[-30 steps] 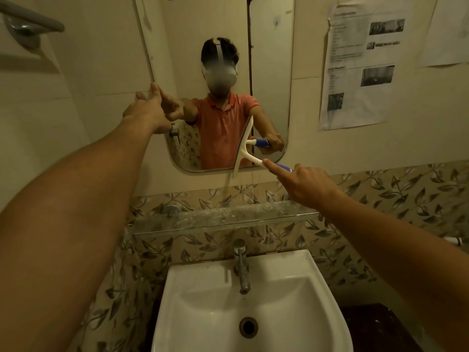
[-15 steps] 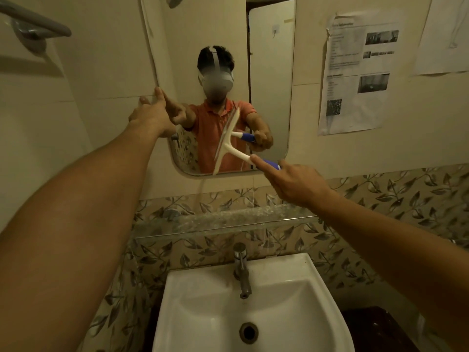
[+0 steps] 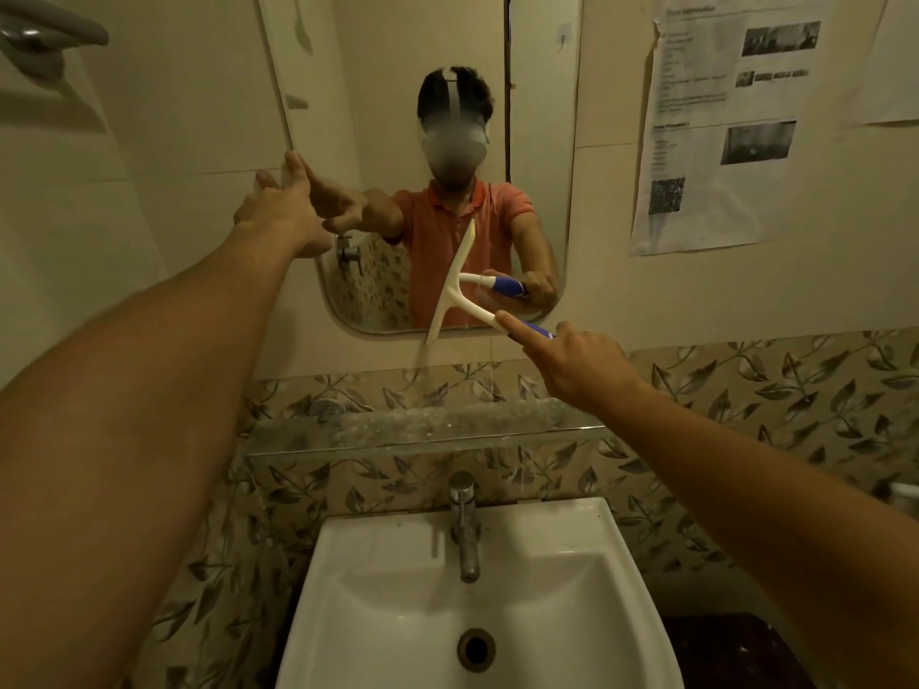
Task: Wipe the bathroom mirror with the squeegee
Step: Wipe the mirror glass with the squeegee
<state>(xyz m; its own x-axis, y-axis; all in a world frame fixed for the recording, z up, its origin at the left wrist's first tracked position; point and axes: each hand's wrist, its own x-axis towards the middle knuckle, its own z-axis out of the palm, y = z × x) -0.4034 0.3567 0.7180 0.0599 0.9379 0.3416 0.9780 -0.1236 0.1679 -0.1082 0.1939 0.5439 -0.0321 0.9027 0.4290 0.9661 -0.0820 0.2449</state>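
The wall mirror hangs above the sink and reflects me in an orange shirt. My right hand grips the blue handle of a white squeegee, index finger stretched along its neck. The blade lies tilted against the glass near the mirror's lower edge, its bottom tip just past the rim. My left hand rests with straight fingers on the mirror's left edge.
A glass shelf runs below the mirror over leaf-patterned tiles. A white sink with a metal tap stands underneath. Printed papers are taped to the wall on the right. A grey rail sits top left.
The squeegee blade has slid left across the lower part of the mirror with my right hand. My left hand stays on the mirror's left edge.
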